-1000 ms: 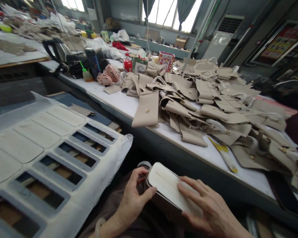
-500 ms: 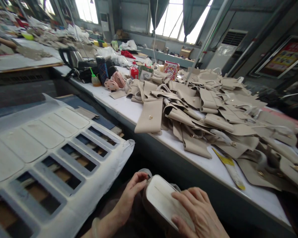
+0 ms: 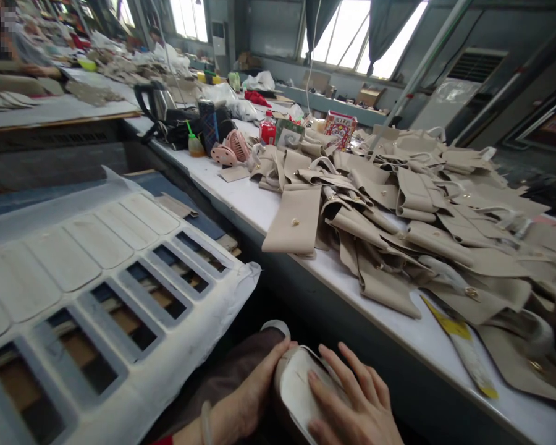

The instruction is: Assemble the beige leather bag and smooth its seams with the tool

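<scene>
The grip is two-handed: the left hand (image 3: 254,395) curls around the near-left end of a folded pouch piece (image 3: 294,386) with a white lining, thumb on its upper edge, while the right hand (image 3: 352,408) lies flat on the white face, fingers (image 3: 331,371) spread and pressing down. The piece sits low in the person's lap, at the bottom centre of the view, just below the tabletop (image 3: 245,201) edge. To the left lies a white cutting sheet (image 3: 176,364) with rows of rounded rectangular cut-outs, some still filled, some open. On the tabletop to the right and beyond spreads a heap of beige leather pieces (image 3: 398,204) with small gold snaps; one long strap piece (image 3: 293,221) hangs over the near edge. Farther off stand a pink fan (image 3: 234,147), a red bottle (image 3: 267,131) and a patterned box (image 3: 340,128).
</scene>
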### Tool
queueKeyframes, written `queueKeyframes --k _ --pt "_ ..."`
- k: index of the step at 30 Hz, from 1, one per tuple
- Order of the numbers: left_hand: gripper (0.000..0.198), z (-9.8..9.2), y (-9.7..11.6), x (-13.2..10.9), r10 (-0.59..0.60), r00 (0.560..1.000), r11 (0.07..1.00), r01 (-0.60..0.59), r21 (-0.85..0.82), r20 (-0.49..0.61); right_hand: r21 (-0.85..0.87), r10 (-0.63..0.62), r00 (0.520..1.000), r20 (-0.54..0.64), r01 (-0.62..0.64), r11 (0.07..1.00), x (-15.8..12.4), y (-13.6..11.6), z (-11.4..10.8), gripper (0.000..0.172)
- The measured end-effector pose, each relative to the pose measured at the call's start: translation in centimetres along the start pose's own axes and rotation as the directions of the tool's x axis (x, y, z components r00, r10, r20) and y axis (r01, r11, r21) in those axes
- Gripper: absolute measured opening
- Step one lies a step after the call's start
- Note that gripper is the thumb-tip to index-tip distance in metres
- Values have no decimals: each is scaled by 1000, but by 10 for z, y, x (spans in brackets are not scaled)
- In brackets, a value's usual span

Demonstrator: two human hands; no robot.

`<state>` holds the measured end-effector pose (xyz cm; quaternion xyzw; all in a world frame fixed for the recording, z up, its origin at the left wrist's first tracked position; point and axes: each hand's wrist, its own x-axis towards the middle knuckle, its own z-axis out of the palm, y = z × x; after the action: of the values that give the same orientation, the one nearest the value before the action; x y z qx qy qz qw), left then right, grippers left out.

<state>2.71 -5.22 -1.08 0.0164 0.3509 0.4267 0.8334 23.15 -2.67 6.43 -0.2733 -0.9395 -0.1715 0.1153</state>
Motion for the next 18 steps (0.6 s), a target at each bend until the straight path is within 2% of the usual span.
queueKeyframes --k 3,7,11,14,18 --pt "56 -1 5 -3 1 999 997 -5 80 44 3 8 1000 12 -8 1000 8 1 0 42" --pt "45 4 9 -1 31 996 997 -37 75 85 67 -3 998 -70 7 998 10 -7 6 32" --pt "41 9 12 2 108 994 986 -110 128 28 205 86 981 -176 -49 978 8 -17 13 29" --pt "38 5 12 4 173 983 963 -181 200 53 208 49 981 -185 -9 978 14 -16 13 30" --pt "47 -2 6 8 57 992 994 -66 81 111 109 -52 988 -144 68 992 23 -10 5 33"
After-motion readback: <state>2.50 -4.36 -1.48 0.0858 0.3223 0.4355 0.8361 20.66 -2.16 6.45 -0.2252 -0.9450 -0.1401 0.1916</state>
